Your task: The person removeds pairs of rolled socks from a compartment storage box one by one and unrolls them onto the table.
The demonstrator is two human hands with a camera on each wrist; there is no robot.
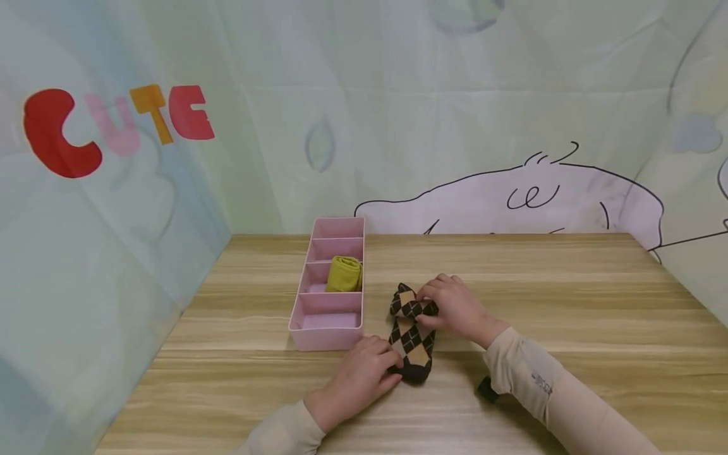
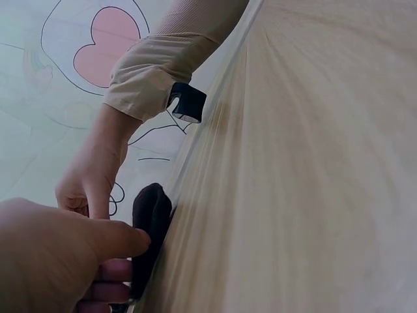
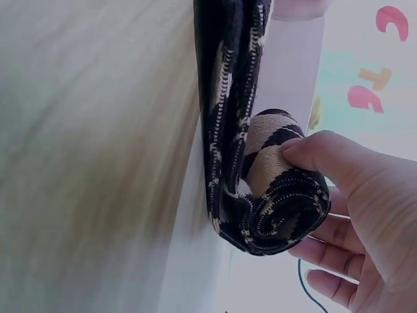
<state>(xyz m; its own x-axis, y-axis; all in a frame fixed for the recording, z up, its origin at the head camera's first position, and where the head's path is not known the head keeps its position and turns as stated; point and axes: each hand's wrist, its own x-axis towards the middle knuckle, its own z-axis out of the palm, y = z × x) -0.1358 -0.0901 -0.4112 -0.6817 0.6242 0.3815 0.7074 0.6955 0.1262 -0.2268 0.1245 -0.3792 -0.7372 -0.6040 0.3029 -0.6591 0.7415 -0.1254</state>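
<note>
An argyle sock in black, tan and brown lies on the table, its far end rolled up and its near end flat. My right hand grips the rolled part; in the right wrist view the thumb sits on the roll and the fingers curl behind it. At the black near end, my left hand pinches the sock's edge. The left wrist view shows that black end between thumb and fingers. Left of the sock stands a pink divided box, with a rolled yellow-green sock-like bundle in one compartment.
The box has several compartments in a row, running away from me. The wood-grain table meets a printed cloth backdrop at its far edge. A black band piece hangs under my right wrist.
</note>
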